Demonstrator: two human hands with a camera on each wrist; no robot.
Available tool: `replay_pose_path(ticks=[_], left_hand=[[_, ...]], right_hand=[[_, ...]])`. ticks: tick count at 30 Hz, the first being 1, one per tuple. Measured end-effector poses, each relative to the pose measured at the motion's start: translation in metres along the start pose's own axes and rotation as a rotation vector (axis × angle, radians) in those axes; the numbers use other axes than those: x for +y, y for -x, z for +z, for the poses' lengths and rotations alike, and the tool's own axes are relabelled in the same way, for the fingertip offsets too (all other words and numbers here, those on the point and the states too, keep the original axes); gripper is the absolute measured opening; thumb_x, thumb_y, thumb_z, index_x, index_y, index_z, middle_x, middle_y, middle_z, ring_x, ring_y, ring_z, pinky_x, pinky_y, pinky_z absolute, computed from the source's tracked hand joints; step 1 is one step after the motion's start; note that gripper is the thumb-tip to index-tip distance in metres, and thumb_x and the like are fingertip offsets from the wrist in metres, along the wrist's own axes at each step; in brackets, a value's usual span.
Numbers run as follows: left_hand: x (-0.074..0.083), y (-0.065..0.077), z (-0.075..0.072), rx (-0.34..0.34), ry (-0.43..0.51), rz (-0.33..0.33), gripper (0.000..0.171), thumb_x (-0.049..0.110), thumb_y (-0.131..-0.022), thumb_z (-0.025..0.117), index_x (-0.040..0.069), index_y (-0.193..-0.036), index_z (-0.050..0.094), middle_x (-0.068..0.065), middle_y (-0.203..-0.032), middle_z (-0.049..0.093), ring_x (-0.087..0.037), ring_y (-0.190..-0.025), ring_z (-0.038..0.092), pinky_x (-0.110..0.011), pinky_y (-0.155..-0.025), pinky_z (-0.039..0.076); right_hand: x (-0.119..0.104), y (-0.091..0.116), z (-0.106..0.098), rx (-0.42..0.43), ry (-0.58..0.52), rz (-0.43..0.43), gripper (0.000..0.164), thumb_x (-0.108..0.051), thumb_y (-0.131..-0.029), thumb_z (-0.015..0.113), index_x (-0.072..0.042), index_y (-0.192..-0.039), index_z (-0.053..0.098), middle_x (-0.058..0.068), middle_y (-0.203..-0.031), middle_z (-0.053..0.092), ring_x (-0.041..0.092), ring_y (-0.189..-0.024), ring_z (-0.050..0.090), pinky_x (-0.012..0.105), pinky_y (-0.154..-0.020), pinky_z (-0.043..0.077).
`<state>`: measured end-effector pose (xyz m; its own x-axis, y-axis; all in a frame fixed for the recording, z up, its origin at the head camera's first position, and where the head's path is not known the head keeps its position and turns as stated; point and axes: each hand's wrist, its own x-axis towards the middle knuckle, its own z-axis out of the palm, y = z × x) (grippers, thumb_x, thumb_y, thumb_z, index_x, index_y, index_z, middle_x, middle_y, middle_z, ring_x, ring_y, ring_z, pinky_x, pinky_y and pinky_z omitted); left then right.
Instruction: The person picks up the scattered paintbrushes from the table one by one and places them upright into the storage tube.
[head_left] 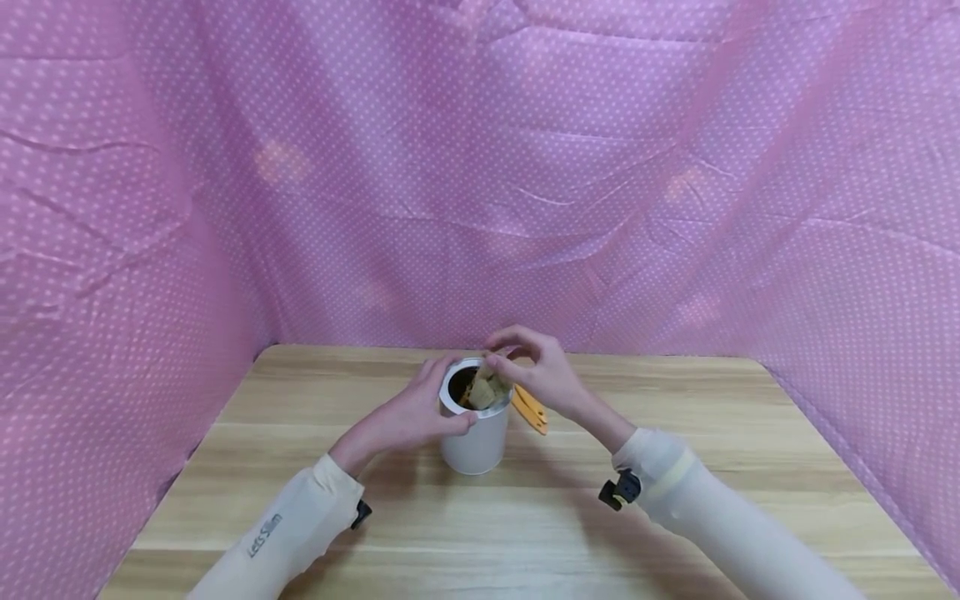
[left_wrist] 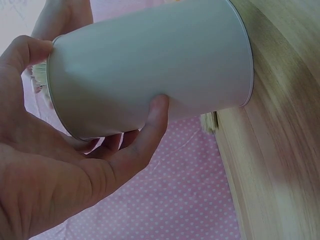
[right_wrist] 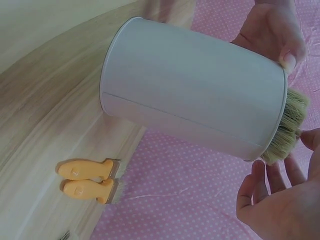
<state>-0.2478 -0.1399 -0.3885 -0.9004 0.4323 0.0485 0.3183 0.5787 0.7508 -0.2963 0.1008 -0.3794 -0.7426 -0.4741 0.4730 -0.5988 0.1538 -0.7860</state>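
A white cylindrical can (head_left: 474, 446) stands upright on the table with its round mouth facing up. My left hand (head_left: 412, 408) grips its left side near the rim, thumb in front and fingers behind. Pale bristles (right_wrist: 287, 127) of a paintbrush stick out of the can's mouth. At the right of the rim my right hand (head_left: 547, 371) pinches these bristles between thumb and fingers. The brush's handle is mostly hidden inside the can, where a bit of orange shows in the dark interior.
Two paintbrushes with orange handles (right_wrist: 85, 170) lie side by side on the wooden table (head_left: 300, 442), just right of the can. Another small bristle tip (right_wrist: 66, 235) shows at the bottom of the right wrist view. Pink dotted cloth (head_left: 450, 167) hangs around the table.
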Motion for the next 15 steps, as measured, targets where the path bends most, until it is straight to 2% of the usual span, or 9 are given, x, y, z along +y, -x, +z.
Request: replay_pose_path(ticks=[5, 8, 15], left_hand=[[0.001, -0.001, 0.001, -0.006, 0.001, 0.004, 0.099, 0.047, -0.085, 0.078, 0.015, -0.16, 0.021, -0.012, -0.154, 0.027, -0.027, -0.133, 0.04, -0.054, -0.106, 0.04], [0.0, -0.001, 0.001, 0.003, -0.006, 0.008, 0.099, 0.044, -0.085, 0.079, 0.014, -0.16, 0.022, -0.013, -0.155, 0.028, -0.027, -0.134, 0.04, -0.054, -0.107, 0.038], [0.0, -0.002, 0.002, 0.012, -0.027, 0.001, 0.098, 0.04, -0.085, 0.079, 0.01, -0.159, 0.023, -0.014, -0.154, 0.028, -0.03, -0.135, 0.039, -0.054, -0.108, 0.038]], right_hand=[[-0.013, 0.005, -0.008, 0.018, 0.01, 0.004, 0.025, -0.004, -0.097, 0.068, 0.007, -0.12, 0.065, 0.021, -0.119, 0.067, 0.039, -0.106, 0.061, 0.051, -0.093, 0.049], [-0.016, 0.009, -0.018, 0.046, 0.031, 0.04, 0.024, -0.004, -0.098, 0.067, 0.007, -0.12, 0.065, 0.019, -0.118, 0.068, 0.04, -0.105, 0.062, 0.052, -0.091, 0.051], [0.012, 0.031, -0.05, 0.084, 0.067, 0.093, 0.023, -0.013, -0.1, 0.067, -0.003, -0.12, 0.069, 0.009, -0.116, 0.07, 0.031, -0.104, 0.064, 0.046, -0.092, 0.052]])
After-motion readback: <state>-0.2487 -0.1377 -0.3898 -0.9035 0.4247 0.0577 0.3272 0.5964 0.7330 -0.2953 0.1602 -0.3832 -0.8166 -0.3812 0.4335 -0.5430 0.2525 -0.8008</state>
